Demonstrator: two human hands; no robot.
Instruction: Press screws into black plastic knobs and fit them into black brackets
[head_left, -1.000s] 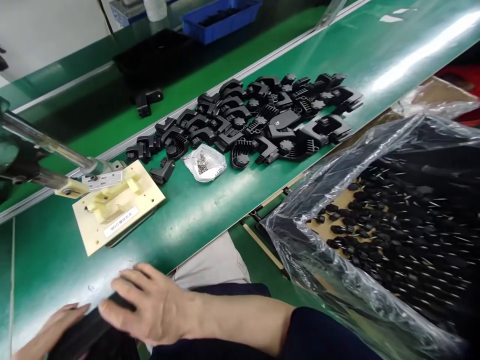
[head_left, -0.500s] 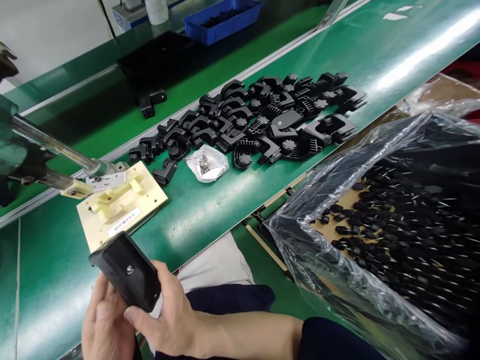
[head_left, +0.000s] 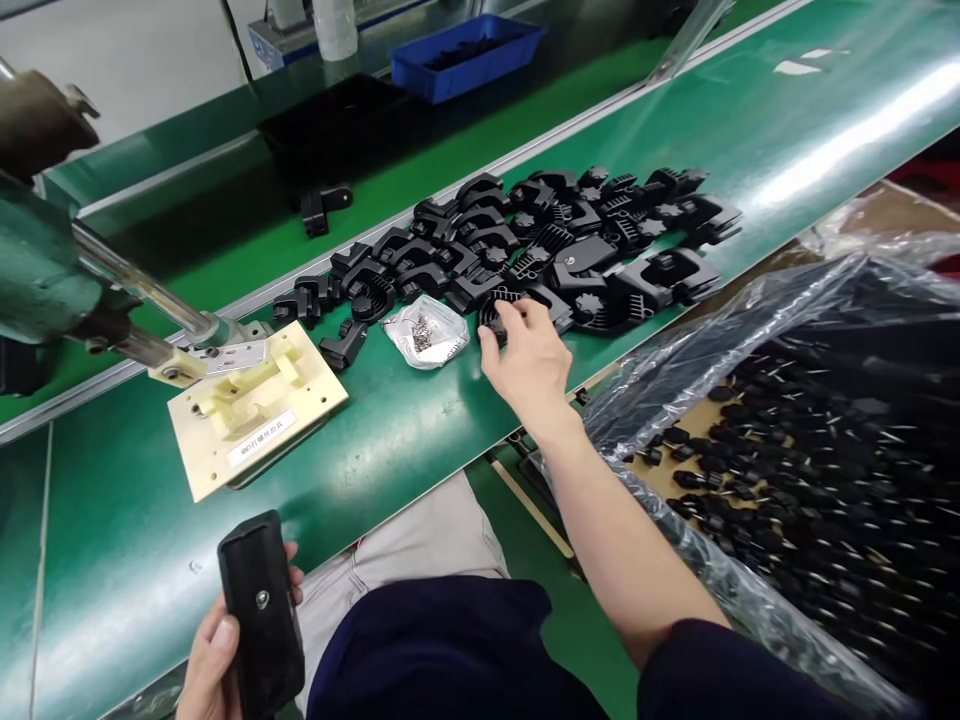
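Note:
My left hand (head_left: pixel 214 650) is closed around a black plastic housing (head_left: pixel 259 600), with a small silver round spot on its face, held upright near the table's front edge. Farther right, my right hand (head_left: pixel 529 355) bends its thumb and fingers around a black ribbed plastic part (head_left: pixel 487 315) at the near edge of a pile of black brackets (head_left: pixel 480 230). The fingers partly cover that part, which still lies among the others. Just left of this hand lies a clear plastic bag of small metal screws (head_left: pixel 424 335).
A cream fixture (head_left: pixel 259 430) sits under a metal arm (head_left: pixel 142 345) at the left. A plastic-lined box of black knobs (head_left: pixel 787 480) stands at the right. Across the green table (head_left: pixel 382 430), a blue bin (head_left: pixel 465 65) and a loose black bracket (head_left: pixel 326 208) sit behind the rail.
My right hand has let go of the housing and moved up and right to the pile. My left hand keeps the housing, now turned more upright and lower.

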